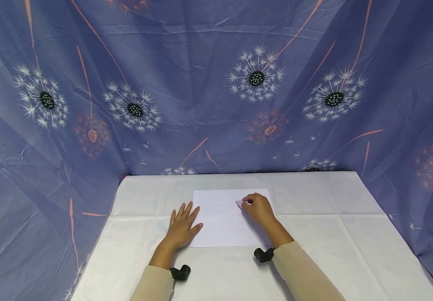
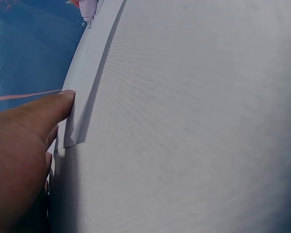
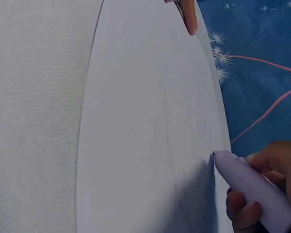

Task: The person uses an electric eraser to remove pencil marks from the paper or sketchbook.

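Observation:
A white sheet of paper [image 1: 224, 232] lies on the white-covered table. My left hand [image 1: 180, 230] rests with spread fingers at the sheet's left edge; in the left wrist view its thumb [image 2: 63, 99] touches the paper. Above the sheet's upper right part, my right hand [image 1: 259, 209] holds a thick lilac pen [image 3: 254, 189] with a narrow tip, between thumb and curled fingers. The tip points left and meets the paper, or nearly so. Faint thin lines [image 1: 221, 205] run across the upper part of the sheet.
White cloth [image 1: 321, 234] with fold creases covers the table. Blue-purple curtains [image 1: 193, 83] printed with dandelions hang behind it and at both sides. Each wrist carries a small black camera, one at the left wrist [image 1: 180, 273] and one at the right wrist [image 1: 263, 255].

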### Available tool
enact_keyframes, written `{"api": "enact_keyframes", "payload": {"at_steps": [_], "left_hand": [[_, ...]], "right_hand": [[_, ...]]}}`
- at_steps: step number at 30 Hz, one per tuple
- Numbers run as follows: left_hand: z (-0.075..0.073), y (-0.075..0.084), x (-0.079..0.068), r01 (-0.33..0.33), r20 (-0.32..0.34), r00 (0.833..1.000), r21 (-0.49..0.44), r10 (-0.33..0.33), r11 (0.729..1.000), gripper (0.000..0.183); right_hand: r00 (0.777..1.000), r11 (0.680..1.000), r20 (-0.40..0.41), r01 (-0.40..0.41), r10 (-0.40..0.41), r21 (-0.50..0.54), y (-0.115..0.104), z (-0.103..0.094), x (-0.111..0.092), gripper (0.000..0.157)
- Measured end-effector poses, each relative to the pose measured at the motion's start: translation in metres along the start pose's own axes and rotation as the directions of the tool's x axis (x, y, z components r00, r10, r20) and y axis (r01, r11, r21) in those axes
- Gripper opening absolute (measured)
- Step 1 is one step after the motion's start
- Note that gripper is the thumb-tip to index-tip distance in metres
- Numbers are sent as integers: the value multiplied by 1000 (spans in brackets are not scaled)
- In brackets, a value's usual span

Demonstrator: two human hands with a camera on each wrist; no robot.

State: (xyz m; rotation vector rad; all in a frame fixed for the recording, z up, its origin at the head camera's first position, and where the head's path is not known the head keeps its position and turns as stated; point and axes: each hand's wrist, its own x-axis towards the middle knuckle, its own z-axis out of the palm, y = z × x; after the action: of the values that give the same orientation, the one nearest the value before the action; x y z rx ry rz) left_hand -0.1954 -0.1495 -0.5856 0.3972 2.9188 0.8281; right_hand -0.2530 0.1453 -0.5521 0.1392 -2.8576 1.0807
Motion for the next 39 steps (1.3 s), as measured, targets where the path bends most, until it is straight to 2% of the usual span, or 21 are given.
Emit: {"api": "enact_keyframes", "payload": {"at_steps": [9, 15, 24, 39], "left_hand": [[-1, 2, 0, -1, -1, 1000, 9, 1, 1000, 62], [-1, 2, -2, -14, -8, 1000, 5, 14, 1000, 62], [2, -1, 0, 8, 5, 1000, 24, -8, 1000, 64], [2, -1, 0, 9, -4, 1000, 7, -9, 1000, 63]], "right_hand": [[998, 998, 34, -61, 62, -13, 2, -3, 1, 14], [997, 997, 25, -67, 67, -23, 2, -3, 0, 15], [999, 999, 29, -45, 46, -28, 2, 0, 2, 14], [998, 999, 37, -47, 47, -20, 0, -2, 2, 14]]}}
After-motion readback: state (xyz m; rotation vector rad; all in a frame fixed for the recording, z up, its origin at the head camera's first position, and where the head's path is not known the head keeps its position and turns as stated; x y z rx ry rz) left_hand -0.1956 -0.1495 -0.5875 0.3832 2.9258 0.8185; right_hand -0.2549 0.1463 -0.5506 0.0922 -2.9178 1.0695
